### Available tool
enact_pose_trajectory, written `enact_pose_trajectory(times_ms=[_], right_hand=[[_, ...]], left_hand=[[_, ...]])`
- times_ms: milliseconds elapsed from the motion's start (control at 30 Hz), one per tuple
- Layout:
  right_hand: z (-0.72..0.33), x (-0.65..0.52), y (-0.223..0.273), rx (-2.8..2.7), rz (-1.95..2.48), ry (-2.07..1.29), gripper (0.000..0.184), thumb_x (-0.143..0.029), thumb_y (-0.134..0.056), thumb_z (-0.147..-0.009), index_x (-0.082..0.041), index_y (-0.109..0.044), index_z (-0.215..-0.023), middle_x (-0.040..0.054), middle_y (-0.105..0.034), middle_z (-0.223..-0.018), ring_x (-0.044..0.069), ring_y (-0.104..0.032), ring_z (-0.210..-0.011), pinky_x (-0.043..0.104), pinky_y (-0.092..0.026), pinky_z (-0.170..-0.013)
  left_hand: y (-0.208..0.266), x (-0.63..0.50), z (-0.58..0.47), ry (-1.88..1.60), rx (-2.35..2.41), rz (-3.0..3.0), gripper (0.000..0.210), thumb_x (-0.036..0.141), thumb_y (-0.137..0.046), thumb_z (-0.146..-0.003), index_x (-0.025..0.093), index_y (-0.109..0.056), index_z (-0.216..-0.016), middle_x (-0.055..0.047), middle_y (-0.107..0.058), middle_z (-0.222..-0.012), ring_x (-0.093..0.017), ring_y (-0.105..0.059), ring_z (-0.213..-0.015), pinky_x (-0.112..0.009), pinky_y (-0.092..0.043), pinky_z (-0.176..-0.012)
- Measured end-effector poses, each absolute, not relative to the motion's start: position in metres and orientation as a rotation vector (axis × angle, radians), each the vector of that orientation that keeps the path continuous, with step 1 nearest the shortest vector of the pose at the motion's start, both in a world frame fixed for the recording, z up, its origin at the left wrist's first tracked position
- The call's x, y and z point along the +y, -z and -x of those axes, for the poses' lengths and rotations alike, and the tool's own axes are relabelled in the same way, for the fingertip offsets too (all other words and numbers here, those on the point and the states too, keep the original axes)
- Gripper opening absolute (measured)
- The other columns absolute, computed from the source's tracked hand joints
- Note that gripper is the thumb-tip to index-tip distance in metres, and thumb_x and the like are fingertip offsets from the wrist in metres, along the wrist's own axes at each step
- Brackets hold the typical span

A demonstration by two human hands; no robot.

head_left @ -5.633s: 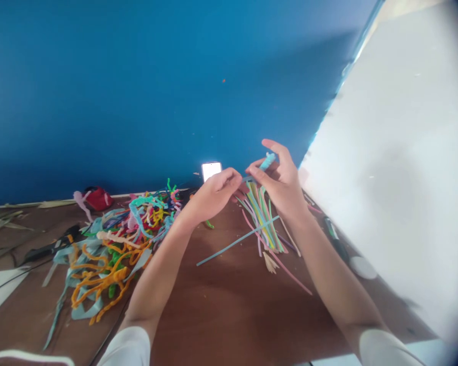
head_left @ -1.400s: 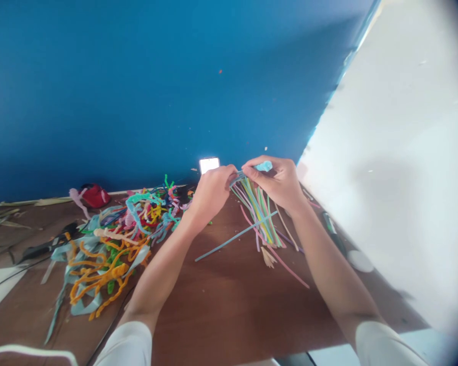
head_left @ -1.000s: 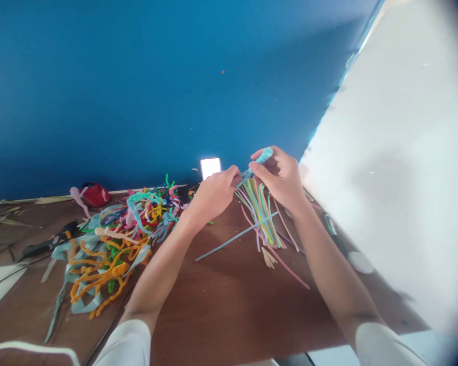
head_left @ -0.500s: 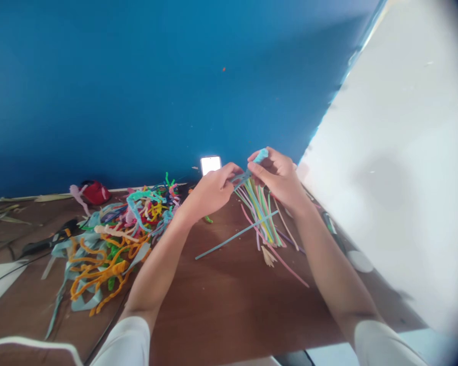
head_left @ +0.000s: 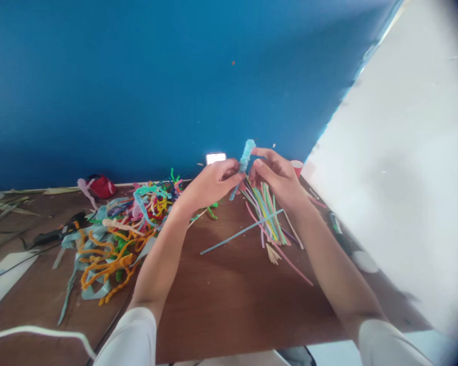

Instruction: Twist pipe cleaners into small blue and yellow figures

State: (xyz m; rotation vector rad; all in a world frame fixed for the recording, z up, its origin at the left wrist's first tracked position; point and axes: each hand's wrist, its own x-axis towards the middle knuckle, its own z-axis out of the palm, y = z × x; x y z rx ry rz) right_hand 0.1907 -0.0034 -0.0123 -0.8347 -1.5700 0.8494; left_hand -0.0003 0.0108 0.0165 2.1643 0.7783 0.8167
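A light-blue fuzzy coil (head_left: 248, 151), apparently wound pipe cleaner, stands tilted between my hands above the table. My left hand (head_left: 223, 178) pinches its lower end, where a blue-grey tail (head_left: 234, 193) hangs below the fingers. Close on the other side is my right hand (head_left: 273, 170), index finger and thumb apart, with the index tip at the coil's edge; its lower fingers are curled and partly hidden. Beneath the hands lies a bundle of pastel pipe cleaners (head_left: 269, 218). One blue-grey pipe cleaner (head_left: 234, 237) crosses it, and a pink one (head_left: 293, 265) stretches toward me.
Left of my hands lies a tangled heap of coloured pipe cleaners (head_left: 110, 259). Behind it are a red object (head_left: 103, 187) and a black tool (head_left: 48, 237). A lit phone (head_left: 216, 157) rests near the blue wall (head_left: 175, 91). A white round object (head_left: 365, 262) lies by the right wall.
The coil has moved left and turned more upright. My right hand has loosened from it, and my left fingers now hold its lower end. The view has shifted slightly.
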Motion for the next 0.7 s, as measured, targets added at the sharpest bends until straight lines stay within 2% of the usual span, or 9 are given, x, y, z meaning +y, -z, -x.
enact_pose_trajectory(times_ms=[100,200,300,400,567,700], right_hand=[[-0.186,-0.005,0.020,-1.727,0.891,-0.857,0.036,-0.048,-0.055,-0.090,-0.020,-0.060,-0.113,0.0002,-0.063,-0.077,0.012,-0.058,-0.065,0.025,-0.046,-0.060],[-0.175,-0.015,0.034,-2.123,0.989,-0.837,0.027,-0.040,-0.051,-0.092,-0.020,-0.061,-0.106,0.0018,-0.066,-0.082,0.014,-0.059,-0.069,0.027,-0.046,-0.065],[-0.165,-0.029,0.053,-2.640,1.085,-0.617,0.019,-0.030,-0.056,-0.088,-0.022,-0.064,-0.104,0.0049,-0.066,-0.100,0.019,-0.061,-0.089,0.030,-0.043,-0.075],[-0.165,-0.040,0.075,-2.848,1.230,-0.429,0.020,-0.027,-0.062,-0.084,-0.020,-0.062,-0.103,0.0072,-0.063,-0.104,0.023,-0.059,-0.099,0.031,-0.041,-0.079],[-0.174,-0.046,0.108,-2.988,1.337,-0.245,0.018,-0.023,-0.061,-0.081,-0.018,-0.061,-0.099,0.0086,-0.064,-0.103,0.023,-0.059,-0.097,0.031,-0.038,-0.074],[-0.174,-0.045,0.116,-3.056,1.370,-0.254,0.012,-0.017,-0.052,-0.082,-0.019,-0.064,-0.084,0.0062,-0.068,-0.092,0.021,-0.063,-0.086,0.030,-0.034,-0.066]], left_hand=[[-0.024,0.010,0.010,-0.900,0.759,-2.042,0.028,0.041,-0.054,-0.090,0.013,-0.059,-0.088,-0.007,-0.069,-0.083,-0.013,-0.064,-0.070,-0.024,-0.047,-0.063],[-0.026,0.009,0.016,-0.921,0.722,-1.909,0.031,0.044,-0.058,-0.087,0.013,-0.058,-0.090,-0.008,-0.069,-0.081,-0.013,-0.064,-0.068,-0.024,-0.047,-0.062],[-0.022,0.008,0.020,-0.809,0.665,-1.825,0.032,0.044,-0.059,-0.086,0.013,-0.058,-0.091,-0.010,-0.070,-0.085,-0.014,-0.065,-0.068,-0.025,-0.048,-0.060],[-0.018,0.004,0.021,-0.804,0.687,-1.800,0.032,0.044,-0.059,-0.086,0.012,-0.057,-0.091,-0.011,-0.070,-0.087,-0.014,-0.065,-0.069,-0.025,-0.048,-0.060],[-0.019,-0.013,0.022,-0.818,0.679,-1.792,0.030,0.043,-0.056,-0.088,0.014,-0.054,-0.095,-0.008,-0.069,-0.081,-0.013,-0.064,-0.067,-0.024,-0.047,-0.060],[-0.021,-0.024,0.025,-0.810,0.717,-1.815,0.027,0.041,-0.052,-0.090,0.015,-0.052,-0.095,-0.007,-0.069,-0.078,-0.012,-0.063,-0.064,-0.023,-0.045,-0.059]])
